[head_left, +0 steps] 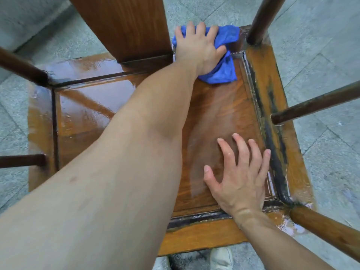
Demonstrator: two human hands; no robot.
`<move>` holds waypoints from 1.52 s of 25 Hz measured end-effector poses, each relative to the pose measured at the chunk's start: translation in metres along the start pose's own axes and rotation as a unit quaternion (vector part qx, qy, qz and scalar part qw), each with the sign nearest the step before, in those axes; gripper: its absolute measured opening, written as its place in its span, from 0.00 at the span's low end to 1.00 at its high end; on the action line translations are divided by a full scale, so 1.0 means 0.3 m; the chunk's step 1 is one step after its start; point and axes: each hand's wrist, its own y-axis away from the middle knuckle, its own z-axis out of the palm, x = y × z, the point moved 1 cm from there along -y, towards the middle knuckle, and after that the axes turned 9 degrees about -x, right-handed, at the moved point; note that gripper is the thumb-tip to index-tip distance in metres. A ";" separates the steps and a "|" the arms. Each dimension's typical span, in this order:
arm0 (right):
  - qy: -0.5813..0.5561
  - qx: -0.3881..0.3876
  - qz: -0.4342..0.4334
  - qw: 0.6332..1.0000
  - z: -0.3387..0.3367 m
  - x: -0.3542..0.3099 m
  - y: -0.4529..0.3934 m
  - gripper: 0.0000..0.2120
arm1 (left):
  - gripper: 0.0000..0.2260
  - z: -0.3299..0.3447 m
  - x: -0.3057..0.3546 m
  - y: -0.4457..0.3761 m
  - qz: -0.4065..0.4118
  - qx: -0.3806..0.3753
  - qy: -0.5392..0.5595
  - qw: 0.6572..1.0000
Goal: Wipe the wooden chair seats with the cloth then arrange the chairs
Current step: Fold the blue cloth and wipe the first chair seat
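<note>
A wooden chair seat (224, 117) fills the view, wet and glossy on its left half. My left hand (196, 47) reaches across to the far right corner of the seat and grips a crumpled blue cloth (222, 73), pressing it onto the wood beside the flat back slat (124, 26). My right hand (237, 176) rests flat on the near right part of the seat, fingers spread and holding nothing. My left forearm hides much of the seat's middle.
Dark round rails and posts (315, 104) stand up around the seat on both sides. Black grime lines the groove along the right edge (272, 137). Grey stone paving (321, 45) surrounds the chair. A white shoe (222, 258) shows below the front edge.
</note>
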 end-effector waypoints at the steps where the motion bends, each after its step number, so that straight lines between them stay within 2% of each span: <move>1: -0.002 0.001 0.000 1.000 -0.004 -0.002 -0.001 0.32 | 0.27 -0.001 -0.001 -0.011 0.000 0.008 0.005 1.000; 3: 0.005 0.001 0.000 1.000 -0.006 -0.007 -0.009 0.32 | 0.26 0.009 -0.006 0.007 0.021 0.032 0.017 0.999; 5: 0.003 -0.003 -0.001 1.000 -0.005 -0.003 -0.011 0.32 | 0.27 0.031 -0.027 0.085 0.079 0.046 0.020 0.996; 8: -0.021 -0.017 0.002 1.000 -0.018 -0.005 -0.007 0.32 | 0.29 0.099 -0.109 0.275 0.125 0.028 0.025 0.992; 14: -0.044 -0.017 0.006 0.999 -0.023 -0.004 -0.003 0.34 | 0.34 0.308 -0.330 0.879 0.018 0.031 0.046 0.998; 17: -0.091 -0.015 -0.002 0.996 -0.033 0.002 0.001 0.35 | 0.36 0.409 -0.311 1.185 -0.031 0.025 0.039 0.998; 20: -0.137 -0.008 -0.018 0.990 -0.043 0.028 0.026 0.35 | 0.42 0.466 -0.217 1.336 -0.084 -0.012 0.036 0.996; 23: -0.121 0.010 -0.005 0.993 -0.033 0.071 0.078 0.34 | 0.47 0.465 -0.082 1.315 -0.073 -0.035 0.033 0.996; 25: -0.115 0.028 -0.003 0.993 -0.023 0.088 0.086 0.35 | 0.47 0.455 0.025 1.245 -0.043 -0.025 0.025 0.998; 27: -0.121 0.036 -0.001 0.992 -0.022 0.080 0.083 0.34 | 0.46 0.422 0.102 1.166 -0.063 -0.010 0.041 0.997; 30: -0.150 0.056 0.005 0.987 -0.024 0.077 0.074 0.34 | 0.46 0.357 0.167 0.979 -0.099 0.008 0.062 0.993; 33: -0.154 0.064 0.011 0.986 -0.028 0.070 0.075 0.33 | 0.47 0.273 0.196 0.709 -0.093 0.019 0.069 0.993; 35: -0.137 0.059 0.015 0.989 -0.024 0.068 0.073 0.34 | 0.47 0.206 0.225 0.497 -0.071 0.024 0.076 0.994; 38: -0.114 0.039 0.008 0.993 -0.021 0.064 0.077 0.34 | 0.41 0.120 0.297 0.266 0.023 0.032 0.051 0.998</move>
